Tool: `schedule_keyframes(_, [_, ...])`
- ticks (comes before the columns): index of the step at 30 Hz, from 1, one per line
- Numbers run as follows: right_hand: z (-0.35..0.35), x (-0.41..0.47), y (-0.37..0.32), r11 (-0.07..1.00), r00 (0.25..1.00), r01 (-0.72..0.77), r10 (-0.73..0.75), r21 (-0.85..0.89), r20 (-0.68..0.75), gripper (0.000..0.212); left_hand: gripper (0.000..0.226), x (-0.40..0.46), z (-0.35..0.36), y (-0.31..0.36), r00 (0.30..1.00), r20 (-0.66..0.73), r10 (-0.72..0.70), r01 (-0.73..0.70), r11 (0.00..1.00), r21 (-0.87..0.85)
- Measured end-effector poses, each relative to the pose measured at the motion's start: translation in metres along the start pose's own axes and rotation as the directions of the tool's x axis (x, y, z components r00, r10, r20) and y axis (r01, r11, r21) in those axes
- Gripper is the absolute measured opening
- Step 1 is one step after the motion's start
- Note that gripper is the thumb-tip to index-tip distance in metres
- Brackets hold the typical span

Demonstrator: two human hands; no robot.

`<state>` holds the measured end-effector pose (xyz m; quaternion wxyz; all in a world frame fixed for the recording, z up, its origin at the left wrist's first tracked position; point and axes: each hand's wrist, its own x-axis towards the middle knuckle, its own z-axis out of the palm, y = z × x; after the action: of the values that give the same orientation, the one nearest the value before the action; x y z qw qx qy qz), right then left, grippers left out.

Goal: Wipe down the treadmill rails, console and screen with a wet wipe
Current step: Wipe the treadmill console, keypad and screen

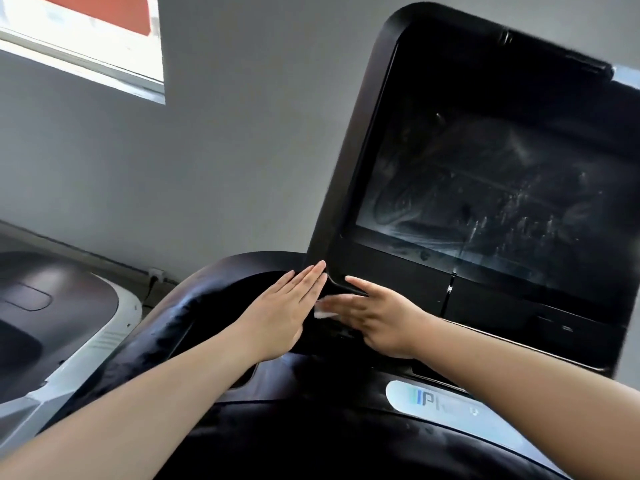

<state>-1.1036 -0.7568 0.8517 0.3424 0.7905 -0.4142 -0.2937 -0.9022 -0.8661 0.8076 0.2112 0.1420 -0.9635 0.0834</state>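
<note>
The black treadmill console fills the lower middle, with its tilted screen at the right, streaked with wet smears. My left hand lies flat with straight fingers on the console at the screen frame's lower left corner. My right hand is beside it, fingers extended and blurred, pressing a small white wet wipe onto the console below the frame. Only an edge of the wipe shows under the fingers. The curved black rail runs down to the left.
A second treadmill with a white and dark body stands at the left. A grey wall is behind, with a window at the top left. A pale logo badge sits on the console's lower right.
</note>
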Motion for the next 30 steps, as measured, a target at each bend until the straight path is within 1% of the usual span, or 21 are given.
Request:
schedule_keyframes(2, [-0.012,0.020,0.003,0.998,0.999,-0.014,0.017,-0.060,0.045,0.061,0.071,-0.001,0.002,-0.003,0.998,-0.022,-0.053,0.051,0.997,-0.061])
schedule_keyframes(3, [-0.018,0.029,0.006,0.997,0.998,-0.042,0.045,-0.061,0.045,0.062,0.070,0.000,0.003,-0.006,0.995,-0.022,-0.098,0.095,0.990,-0.108])
schedule_keyframes(5, [-0.026,0.045,0.016,0.992,0.992,-0.127,0.127,0.001,0.000,0.065,0.071,0.003,0.005,-0.013,0.982,-0.028,-0.185,0.176,0.963,-0.203])
schedule_keyframes(6, [-0.029,0.053,0.022,0.985,0.985,-0.171,0.170,0.032,0.004,0.065,0.074,0.005,0.004,-0.016,0.975,-0.034,-0.219,0.205,0.949,-0.241])
schedule_keyframes(8, [-0.036,0.063,0.030,0.965,0.966,-0.255,0.252,0.053,0.060,0.064,0.080,0.007,0.001,-0.020,0.965,-0.047,-0.260,0.234,0.923,-0.305])
schedule_keyframes(10, [-0.040,0.065,0.028,0.950,0.949,-0.306,0.300,0.051,0.100,0.064,0.078,0.006,-0.001,-0.022,0.959,-0.060,-0.277,0.240,0.905,-0.351])
schedule_keyframes(12, [-0.037,0.059,0.015,0.963,0.962,-0.261,0.254,0.065,0.096,0.064,0.071,0.004,-0.001,-0.024,0.955,-0.052,-0.291,0.247,0.883,-0.398])
schedule_keyframes(14, [-0.034,0.049,0.005,0.984,0.985,-0.157,0.149,0.090,0.087,0.063,0.065,0.002,-0.003,-0.026,0.947,-0.029,-0.321,0.279,0.862,-0.424])
schedule_keyframes(16, [-0.033,0.043,0.011,0.993,0.998,-0.040,0.035,0.107,0.048,0.059,0.063,0.004,-0.004,-0.029,0.935,0.001,-0.354,0.313,0.828,-0.465])
schedule_keyframes(17, [-0.033,0.045,0.021,0.995,0.999,-0.026,0.023,0.096,0.026,0.058,0.062,0.005,-0.006,-0.030,0.929,0.012,-0.370,0.325,0.800,-0.503])
schedule_keyframes(18, [-0.033,0.049,0.035,0.995,0.997,-0.067,0.065,0.079,0.030,0.058,0.060,0.007,-0.008,-0.031,0.925,0.023,-0.380,0.331,0.774,-0.540])
schedule_keyframes(20, [-0.040,0.062,0.065,0.968,0.970,-0.241,0.237,0.067,0.059,0.059,0.059,0.011,-0.011,-0.033,0.919,0.057,-0.390,0.342,0.715,-0.610])
schedule_keyframes(22, [-0.047,0.075,0.085,0.922,0.918,-0.383,0.373,0.057,0.131,0.067,0.060,0.016,-0.011,-0.034,0.913,0.076,-0.401,0.351,0.679,-0.645])
schedule_keyframes(23, [-0.047,0.080,0.087,0.910,0.905,-0.413,0.404,0.049,0.134,0.072,0.060,0.020,-0.011,-0.034,0.907,0.081,-0.413,0.358,0.657,-0.663])
schedule_keyframes(25, [-0.046,0.083,0.073,0.924,0.923,-0.377,0.369,0.068,0.111,0.069,0.060,0.026,-0.011,-0.034,0.893,0.087,-0.442,0.367,0.603,-0.708])
schedule_keyframes(27, [-0.042,0.074,0.045,0.960,0.963,-0.262,0.252,0.101,0.099,0.062,0.057,0.030,-0.011,-0.034,0.881,0.093,-0.464,0.373,0.560,-0.740])
schedule_keyframes(29, [-0.042,0.063,0.032,0.979,0.984,-0.153,0.138,0.132,0.116,0.060,0.056,0.032,-0.011,-0.036,0.875,0.105,-0.472,0.384,0.546,-0.745])
schedule_keyframes(30, [-0.045,0.060,0.040,0.981,0.986,-0.139,0.125,0.135,0.108,0.059,0.056,0.033,-0.012,-0.037,0.876,0.110,-0.470,0.386,0.547,-0.743])
